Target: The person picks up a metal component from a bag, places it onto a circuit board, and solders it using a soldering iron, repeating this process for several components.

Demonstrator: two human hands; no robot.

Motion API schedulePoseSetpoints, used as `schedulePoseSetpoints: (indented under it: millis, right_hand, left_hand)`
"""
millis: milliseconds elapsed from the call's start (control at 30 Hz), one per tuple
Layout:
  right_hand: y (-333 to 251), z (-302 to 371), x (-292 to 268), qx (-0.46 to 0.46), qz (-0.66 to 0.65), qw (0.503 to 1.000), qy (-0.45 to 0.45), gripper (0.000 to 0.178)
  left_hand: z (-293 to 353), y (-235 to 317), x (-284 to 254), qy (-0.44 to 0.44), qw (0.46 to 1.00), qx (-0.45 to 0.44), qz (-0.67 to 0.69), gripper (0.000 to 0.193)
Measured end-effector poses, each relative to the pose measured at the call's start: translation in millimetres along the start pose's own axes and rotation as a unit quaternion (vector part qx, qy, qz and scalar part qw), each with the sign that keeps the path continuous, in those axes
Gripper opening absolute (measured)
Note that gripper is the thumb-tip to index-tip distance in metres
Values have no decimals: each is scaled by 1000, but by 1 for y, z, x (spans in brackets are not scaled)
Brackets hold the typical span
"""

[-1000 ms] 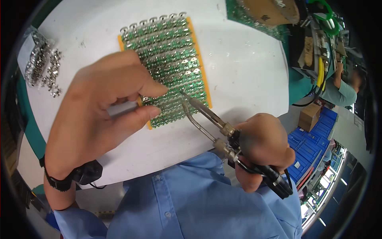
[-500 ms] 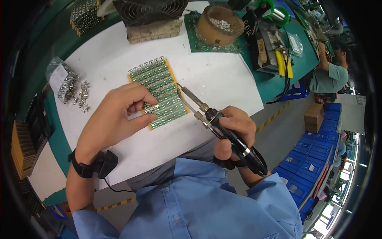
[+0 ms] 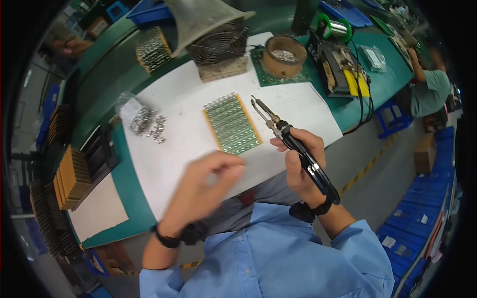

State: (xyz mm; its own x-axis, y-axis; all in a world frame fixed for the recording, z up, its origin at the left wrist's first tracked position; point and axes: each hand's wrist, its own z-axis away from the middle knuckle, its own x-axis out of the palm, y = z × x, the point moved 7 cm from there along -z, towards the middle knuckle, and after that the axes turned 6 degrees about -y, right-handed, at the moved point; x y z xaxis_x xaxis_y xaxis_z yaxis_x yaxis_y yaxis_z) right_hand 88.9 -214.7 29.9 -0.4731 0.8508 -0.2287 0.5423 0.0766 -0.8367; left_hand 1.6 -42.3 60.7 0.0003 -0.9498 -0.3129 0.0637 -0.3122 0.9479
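In the head view, the green circuit panel (image 3: 232, 124) with orange side strips lies flat near the middle of a white sheet (image 3: 169, 174) spread on the green desk (image 3: 131, 198), with a row of metal pieces along its far edge. It lies beyond the left hand and to the left of the right one.

The left hand (image 3: 206, 184) is blurred, over the sheet's near edge and just beside the panel's near edge; whether they touch cannot be told. Its thumb and fingers are drawn nearly together, and the blur hides whether anything small is between them.

The right hand (image 3: 304, 161), near the sheet's right-hand near edge, is wrapped around a black soldering iron (image 3: 294, 144) with a metal side tube. The iron slants toward the desk's far side, its tip just right of the panel's far right corner.

A clear bag of metal parts (image 3: 133, 113) lies on the sheet's left edge, with loose metal parts (image 3: 158, 130) beside it. Along the far edge stand a black fan (image 3: 221, 43) and a round brown pot (image 3: 284, 64).
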Motion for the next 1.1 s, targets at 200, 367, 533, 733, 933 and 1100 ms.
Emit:
schedulePoseSetpoints:
  millis: [200,367,533,733,933,1100]
  right_hand:
    - [-14,14,2,-45,15,998,47,45]
    - [-19,20,-11,-32,24,997,67,51]
    - [-11,5,-28,2,3,998,65,38]
    - [25,-32,-55,7,38,997,74,30]
    - [41,-55,-48,7,114,993,-42,32]
    - [53,-62,-45,72,114,989,-60,31]
  left_hand:
    - [-13,-10,99,-53,899,-40,434,39]
    - [-30,-14,134,-55,806,-37,589,29]
    - [-29,-5,122,-23,892,3,452,33]
    - [14,-20,63,0,977,-74,202,21]
    - [26,-31,-16,112,988,-94,49,16]
    - [4,-29,-62,149,984,-87,39,15]
